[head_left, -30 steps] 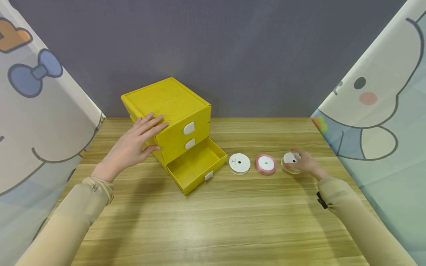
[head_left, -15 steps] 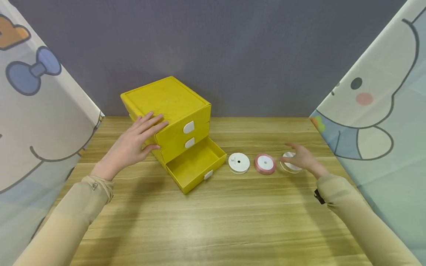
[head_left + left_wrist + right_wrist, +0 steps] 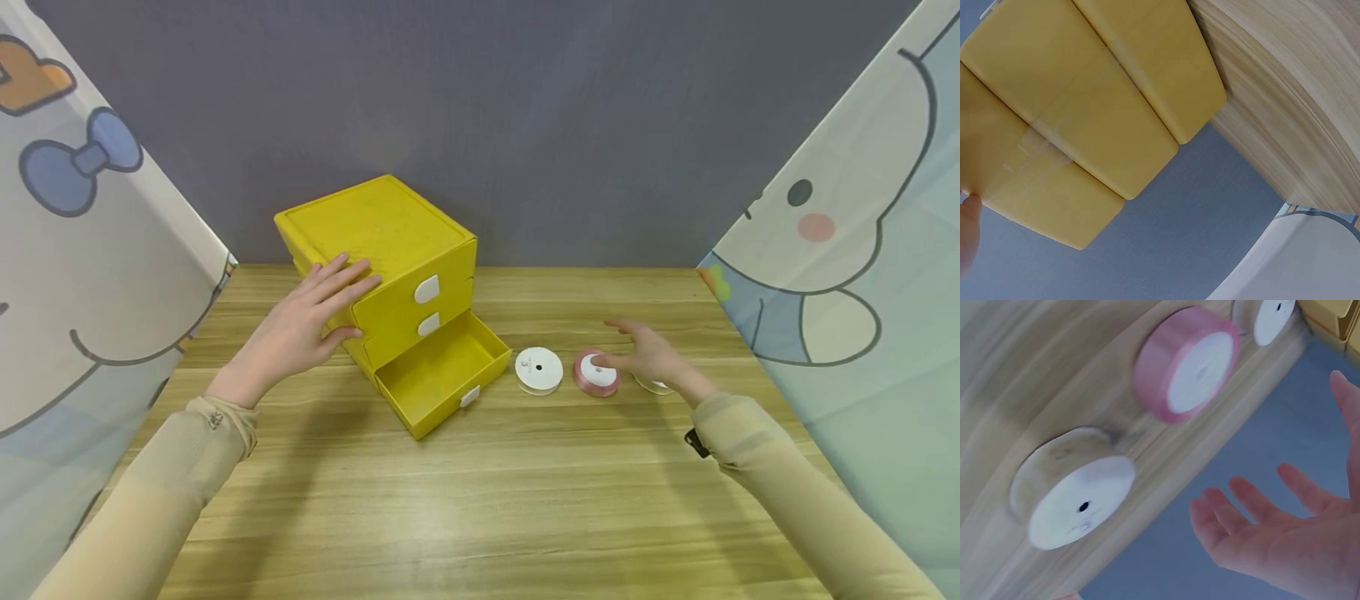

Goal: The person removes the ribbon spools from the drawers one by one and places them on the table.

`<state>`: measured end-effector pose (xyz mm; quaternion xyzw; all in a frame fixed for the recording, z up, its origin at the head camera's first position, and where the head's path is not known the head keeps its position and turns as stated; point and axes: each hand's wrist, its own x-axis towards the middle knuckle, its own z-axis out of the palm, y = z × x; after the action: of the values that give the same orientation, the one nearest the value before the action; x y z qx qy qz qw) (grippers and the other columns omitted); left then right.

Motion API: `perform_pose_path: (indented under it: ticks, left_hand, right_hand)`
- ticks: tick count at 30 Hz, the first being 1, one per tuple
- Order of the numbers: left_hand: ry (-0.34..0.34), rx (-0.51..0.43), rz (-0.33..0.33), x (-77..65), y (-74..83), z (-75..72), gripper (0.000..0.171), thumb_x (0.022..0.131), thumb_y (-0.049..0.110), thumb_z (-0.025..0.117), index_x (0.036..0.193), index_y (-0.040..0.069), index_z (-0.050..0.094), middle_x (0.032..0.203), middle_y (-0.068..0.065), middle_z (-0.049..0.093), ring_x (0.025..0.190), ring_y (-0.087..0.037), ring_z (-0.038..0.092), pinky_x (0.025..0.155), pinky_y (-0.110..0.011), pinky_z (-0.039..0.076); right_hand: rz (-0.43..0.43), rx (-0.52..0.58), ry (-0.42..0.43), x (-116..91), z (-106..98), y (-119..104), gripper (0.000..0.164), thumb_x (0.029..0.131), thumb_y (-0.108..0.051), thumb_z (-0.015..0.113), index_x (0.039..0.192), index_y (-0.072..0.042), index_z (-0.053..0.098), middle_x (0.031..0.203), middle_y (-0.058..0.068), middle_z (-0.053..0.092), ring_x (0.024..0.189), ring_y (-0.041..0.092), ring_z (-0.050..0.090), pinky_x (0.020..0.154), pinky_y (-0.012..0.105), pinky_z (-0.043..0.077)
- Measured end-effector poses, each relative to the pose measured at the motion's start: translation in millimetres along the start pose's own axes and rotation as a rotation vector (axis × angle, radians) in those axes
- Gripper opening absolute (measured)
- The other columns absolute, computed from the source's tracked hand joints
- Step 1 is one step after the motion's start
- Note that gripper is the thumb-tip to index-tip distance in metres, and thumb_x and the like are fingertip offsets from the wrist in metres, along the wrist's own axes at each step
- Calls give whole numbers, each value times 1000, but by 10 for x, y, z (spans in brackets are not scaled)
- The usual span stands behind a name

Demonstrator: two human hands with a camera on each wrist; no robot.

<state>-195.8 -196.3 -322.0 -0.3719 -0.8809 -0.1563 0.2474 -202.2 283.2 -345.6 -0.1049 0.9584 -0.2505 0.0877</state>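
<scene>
My left hand (image 3: 296, 325) rests with spread fingers on the top front corner of a yellow drawer cabinet (image 3: 375, 225). Its bottom drawer (image 3: 442, 375) is pulled out, and nothing shows inside. Over the table hangs my right hand (image 3: 651, 357), fingers apart and holding nothing, by the pink ribbon spool (image 3: 597, 375). In the right wrist view a gap separates the hand (image 3: 1285, 537) from that spool (image 3: 1188, 365). Partly hidden beneath the hand is a white spool (image 3: 654, 387), plainly seen in the right wrist view. Another white spool (image 3: 539, 371) lies left of the pink one.
The wooden table (image 3: 480, 517) reaches back to a grey wall (image 3: 585, 133). Cartoon-printed sheets (image 3: 97, 250) flank it on both sides. The pulled-out drawer, with its white handle (image 3: 470, 396), juts forward near the left white spool.
My right hand has left the rightmost white spool and moved left toward the pink one, its fingers spreading. The spools lie where they were. My left hand has stayed on the cabinet.
</scene>
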Motion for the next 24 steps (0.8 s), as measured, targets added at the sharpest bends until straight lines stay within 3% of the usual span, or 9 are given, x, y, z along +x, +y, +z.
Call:
perform_pose_path:
  ticks: [7,18,24]
  left_hand:
    - [-5,-1,-1,-2,13,-6,82,77,8,78,148,16,39,153,-13,37,147,-33,25,123,-53,17]
    - [-17,4,-9,-4,11,-6,83,77,7,78,149,17,37,154,-13,36,147,-33,23,123,-52,16]
    - [-11,9,-6,-4,14,-8,83,77,8,78,148,17,38,154,-13,36,147,-33,24,123,-52,17]
  right_hand:
    - [-52,83,-39,43,81,-126,71,88,-22,70,143,6,35,142,37,38,127,59,38,103,66,39]
    - [-45,169,-111,136,251,-311,73,86,-32,71,145,-1,38,143,33,41,125,52,45,104,58,43]
    - [-40,199,-149,182,375,-414,73,87,-33,71,144,-1,39,143,34,40,128,53,42,108,58,39]
